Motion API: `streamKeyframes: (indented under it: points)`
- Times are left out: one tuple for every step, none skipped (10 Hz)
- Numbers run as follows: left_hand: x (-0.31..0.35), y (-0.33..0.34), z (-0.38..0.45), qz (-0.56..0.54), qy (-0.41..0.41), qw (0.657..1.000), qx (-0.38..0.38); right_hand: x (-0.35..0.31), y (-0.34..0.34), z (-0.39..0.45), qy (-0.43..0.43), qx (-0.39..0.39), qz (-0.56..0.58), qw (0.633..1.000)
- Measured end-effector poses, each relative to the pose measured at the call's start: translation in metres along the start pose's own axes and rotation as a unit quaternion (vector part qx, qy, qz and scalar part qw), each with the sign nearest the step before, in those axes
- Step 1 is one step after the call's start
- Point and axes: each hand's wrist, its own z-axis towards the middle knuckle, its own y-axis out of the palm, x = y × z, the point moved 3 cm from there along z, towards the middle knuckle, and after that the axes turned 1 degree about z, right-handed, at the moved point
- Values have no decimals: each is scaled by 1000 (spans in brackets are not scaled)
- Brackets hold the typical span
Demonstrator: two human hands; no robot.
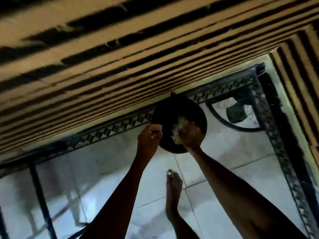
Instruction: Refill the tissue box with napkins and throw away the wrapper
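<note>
A round black bin [172,111] stands on the floor at the edge of a striped rug. My left hand [150,135] pinches the bin's near-left rim, where a dark liner seems to sit. My right hand [189,137] is over the bin's opening, closed on a crumpled pale wrapper [177,128] that lies partly inside the bin. The picture is dim and blurred, so the wrapper's details are unclear. No tissue box or napkins are in view.
A tan and black striped rug [120,57] fills the upper part of the view. A black metal frame with a patterned border [269,128] surrounds the pale floor tiles [224,152]. A bare foot [173,185] stands between my arms.
</note>
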Motion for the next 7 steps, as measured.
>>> streamKeyframes:
  points:
    - [-26, 15, 23, -18, -1, 1000, 14, 22, 52, 43, -61, -80, -96, 990]
    - [-40, 23, 28, -18, -7, 1000, 17, 35, 73, 58, -76, -235, -159, 956]
    - [-35, 17, 14, -29, -28, 999, 19, 23, 49, 45, -55, -218, -82, 971]
    - [-3, 1, -12, -28, -25, 999, 18, 0, -9, 9, -32, -130, 25, 991]
    - [40, -21, -48, -36, -11, 999, -2, -19, -67, -52, 17, -155, 193, 969]
    - [85, -50, -88, -52, 3, 999, -2, -36, -120, -118, 45, -119, 277, 952]
    - [117, -83, -132, -95, 23, 995, -19, -58, -163, -179, 44, -107, 320, 940]
